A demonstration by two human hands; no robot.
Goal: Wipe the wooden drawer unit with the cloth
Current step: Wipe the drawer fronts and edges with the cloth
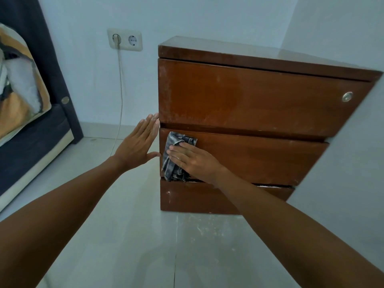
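Observation:
A brown wooden drawer unit (259, 100) with three drawer fronts stands against the wall, its top drawer dusty and scuffed along the left and lower edges. A grey denim-like cloth (173, 159) lies pressed against the left end of the middle drawer. My right hand (193, 160) rests flat on the cloth, fingers pointing left. My left hand (139, 144) is open with fingers together, its palm against the unit's left side edge beside the middle drawer.
A round metal lock (347, 96) sits at the top drawer's right end. A double wall socket (124, 39) has a white cable (120, 96) hanging down to the tiled floor (116, 235). A dark bed (31, 129) with bedding stands at the left. A white wall (353, 183) closes the right.

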